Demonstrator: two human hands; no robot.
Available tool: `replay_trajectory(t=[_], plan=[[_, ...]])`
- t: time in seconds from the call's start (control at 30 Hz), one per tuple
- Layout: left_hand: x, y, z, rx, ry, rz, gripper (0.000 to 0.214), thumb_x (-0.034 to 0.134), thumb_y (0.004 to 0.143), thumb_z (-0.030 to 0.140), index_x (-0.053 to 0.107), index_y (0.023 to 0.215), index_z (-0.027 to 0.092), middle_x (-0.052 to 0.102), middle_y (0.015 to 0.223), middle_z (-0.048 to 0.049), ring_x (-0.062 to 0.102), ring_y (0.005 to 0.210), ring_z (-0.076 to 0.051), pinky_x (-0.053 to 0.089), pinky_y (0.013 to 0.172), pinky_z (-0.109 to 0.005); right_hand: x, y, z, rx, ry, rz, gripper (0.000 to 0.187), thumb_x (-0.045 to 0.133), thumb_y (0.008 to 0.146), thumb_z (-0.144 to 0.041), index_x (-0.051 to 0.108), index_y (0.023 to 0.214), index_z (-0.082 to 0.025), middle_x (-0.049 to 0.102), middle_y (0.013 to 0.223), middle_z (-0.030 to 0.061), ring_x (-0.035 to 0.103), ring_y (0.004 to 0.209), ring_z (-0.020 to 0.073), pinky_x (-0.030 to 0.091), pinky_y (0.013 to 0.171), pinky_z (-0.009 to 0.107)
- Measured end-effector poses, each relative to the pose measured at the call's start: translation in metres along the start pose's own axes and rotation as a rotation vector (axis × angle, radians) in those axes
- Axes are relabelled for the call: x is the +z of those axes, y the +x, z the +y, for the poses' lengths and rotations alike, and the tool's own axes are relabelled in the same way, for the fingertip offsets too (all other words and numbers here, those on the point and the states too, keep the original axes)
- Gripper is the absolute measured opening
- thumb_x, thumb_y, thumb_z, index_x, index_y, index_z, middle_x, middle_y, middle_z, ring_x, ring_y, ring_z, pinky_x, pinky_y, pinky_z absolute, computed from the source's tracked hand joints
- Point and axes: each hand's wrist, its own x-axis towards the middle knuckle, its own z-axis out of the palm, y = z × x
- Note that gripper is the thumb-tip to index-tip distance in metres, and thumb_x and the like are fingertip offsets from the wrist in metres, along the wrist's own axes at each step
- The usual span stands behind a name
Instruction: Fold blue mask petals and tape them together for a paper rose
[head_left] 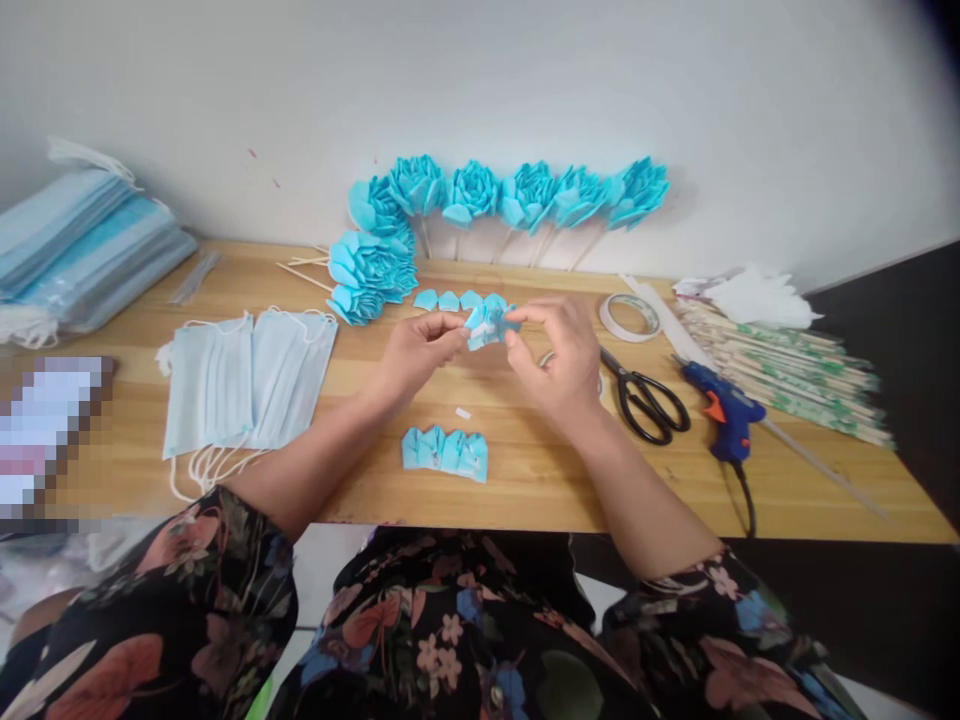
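Note:
Between my two hands, above the middle of the table, is a small blue petal piece (487, 327) with a whitish patch on its face. My left hand (426, 345) pinches its left edge between thumb and fingers. The right edge is pinched by my right hand (553, 350). Just behind it, several loose blue petals (448, 300) lie in a row. Nearer to me rests a folded blue strip with pointed tops (445, 453), and a tiny white scrap (463, 412) lies above it. Part of a white roll is hidden behind my right hand.
Blue flowers on sticks (472, 190) line the wall. Face masks (251, 385) lie left, with packed masks (90, 245) behind and a blurred-out phone (49, 430) in front. Right are a tape roll (630, 316), black scissors (649, 400), a blue glue gun (724, 405) and wrapped chopsticks (795, 375).

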Motion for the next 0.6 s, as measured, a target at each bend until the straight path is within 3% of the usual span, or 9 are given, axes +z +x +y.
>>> replay_trajectory(t=[0.17,0.47,0.6], plan=[[0.002,-0.001,-0.003,-0.023,-0.060,-0.015,0.022,0.074,0.073,0.038,0.069,0.067,0.017,0.062,0.067,-0.0005,0.047,0.060,-0.010,0.038,0.057,-0.025,0.010,-0.005,0.002,-0.064,-0.121,-0.080,0.010,0.060,0.091,-0.022,0.065,0.084,-0.026,0.073,0.082,0.0011,0.066,0.084,0.0232,0.047,0.088,0.042],[0.005,-0.002,-0.013,-0.022,-0.059,-0.019,0.022,0.078,0.070,0.038,0.078,0.079,0.018,0.067,0.070,-0.0003,0.049,0.061,-0.010,0.038,0.057,-0.024,0.012,-0.005,0.005,-0.027,-0.197,-0.119,0.007,0.065,0.089,-0.026,0.067,0.082,-0.025,0.072,0.076,0.0010,0.063,0.080,0.0230,0.041,0.084,0.040],[0.007,-0.004,-0.012,-0.003,-0.037,0.004,0.018,0.077,0.071,0.035,0.077,0.075,0.017,0.067,0.068,0.0001,0.050,0.061,-0.009,0.040,0.059,-0.024,0.012,-0.005,0.004,-0.035,-0.201,-0.128,0.007,0.065,0.088,-0.024,0.066,0.080,-0.025,0.071,0.076,0.0008,0.061,0.079,0.0223,0.040,0.081,0.038]])
